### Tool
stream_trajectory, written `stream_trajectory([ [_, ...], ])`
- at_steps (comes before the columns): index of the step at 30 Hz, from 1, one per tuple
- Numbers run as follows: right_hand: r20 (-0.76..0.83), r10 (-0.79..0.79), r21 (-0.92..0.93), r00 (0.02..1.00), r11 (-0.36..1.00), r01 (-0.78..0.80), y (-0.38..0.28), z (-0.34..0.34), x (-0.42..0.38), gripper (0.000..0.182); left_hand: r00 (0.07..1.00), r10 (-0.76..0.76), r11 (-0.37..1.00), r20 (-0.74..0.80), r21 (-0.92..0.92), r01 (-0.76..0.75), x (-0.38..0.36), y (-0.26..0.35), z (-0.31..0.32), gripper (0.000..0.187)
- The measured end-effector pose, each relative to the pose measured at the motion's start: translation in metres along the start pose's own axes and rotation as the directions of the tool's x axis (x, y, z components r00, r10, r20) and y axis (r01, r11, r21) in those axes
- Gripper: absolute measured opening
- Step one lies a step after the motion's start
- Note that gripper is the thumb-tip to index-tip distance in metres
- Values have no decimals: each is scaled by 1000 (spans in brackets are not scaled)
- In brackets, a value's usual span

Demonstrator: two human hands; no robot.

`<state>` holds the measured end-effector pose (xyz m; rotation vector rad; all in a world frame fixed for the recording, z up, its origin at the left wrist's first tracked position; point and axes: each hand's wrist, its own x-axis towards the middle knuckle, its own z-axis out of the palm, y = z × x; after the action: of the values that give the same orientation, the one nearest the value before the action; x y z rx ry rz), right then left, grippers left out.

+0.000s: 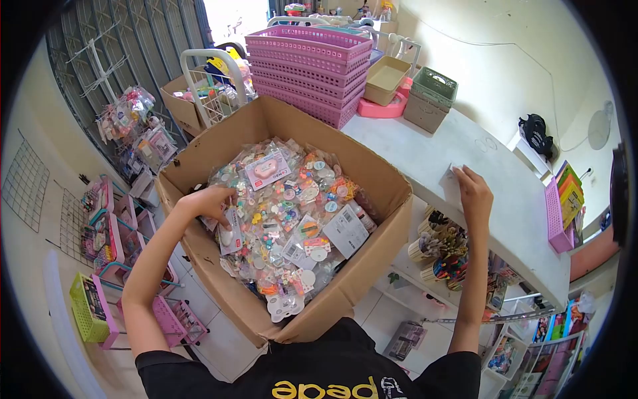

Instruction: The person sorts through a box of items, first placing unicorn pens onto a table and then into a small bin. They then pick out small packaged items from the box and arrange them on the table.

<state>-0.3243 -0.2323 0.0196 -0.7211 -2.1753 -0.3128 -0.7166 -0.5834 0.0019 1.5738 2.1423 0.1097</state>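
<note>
The hands were apart. Under the left hand (214,203), the clear packets (276,229) looked glossy and crinkled, with multicoloured little pieces inside, heaped in the cardboard box (359,282); its grip was unclear. The right hand (474,191) pinched a small, pale flat piece (452,175) over the white table (405,149).

Your room has pale walls (465,40) and a tiled floor (229,342).
A grey folding gate (146,60) stands to your left, bright daylight beside it; wire grids (25,179) hang on your left wall.
</note>
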Motion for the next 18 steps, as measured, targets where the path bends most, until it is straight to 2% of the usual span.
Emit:
stream_trajectory([
  [1, 8, -10, 15, 1000, 1000, 9, -1, 5, 2, 18, 1000, -4, 1000, -2, 0, 4, 1, -4, 3, 52],
  [3, 22, -18, 32, 1000, 999, 17, -5, 14, 8, 19, 984, 156, 986, -81, 73, -151, 2, -9, 5, 49],
  [4, 35, -33, 36, 999, 999, 32, -7, 18, 10, 20, 985, 151, 987, -81, 72, -145, 2, -5, 3, 49],
  [6, 80, -63, 58, 995, 997, 58, -9, 27, 14, 22, 991, -84, 996, 108, -32, 88, 1, 4, -6, 47],
  [7, 83, -64, 62, 995, 996, 59, -11, 29, 16, 22, 990, -88, 995, 111, -34, 92, 1, 3, -6, 47],
  [9, 139, -107, 151, 984, 985, 86, -15, 32, 19, 21, 999, 12, 999, -39, -39, -13, -3, 0, -6, 37],
  [10, 141, -108, 154, 984, 984, 86, -17, 32, 19, 21, 999, 9, 999, -38, -39, -10, -4, 3, -7, 37],
  [12, 248, -192, 177, 950, 973, 150, -18, 34, 19, 25, 995, -4, 1000, -96, -18, 2, -10, 11, -14, 31],
  [16, 300, -182, 205, 937, 971, 123, -11, 34, 21, 30, 991, 32, 999, -127, -4, -33, -19, 27, -32, 25],
  [18, 407, -22, 522, 913, 826, -212, -14, 22, 30, 32, 978, -24, 999, -205, -35, 17, -29, 54, -55, 21],
])
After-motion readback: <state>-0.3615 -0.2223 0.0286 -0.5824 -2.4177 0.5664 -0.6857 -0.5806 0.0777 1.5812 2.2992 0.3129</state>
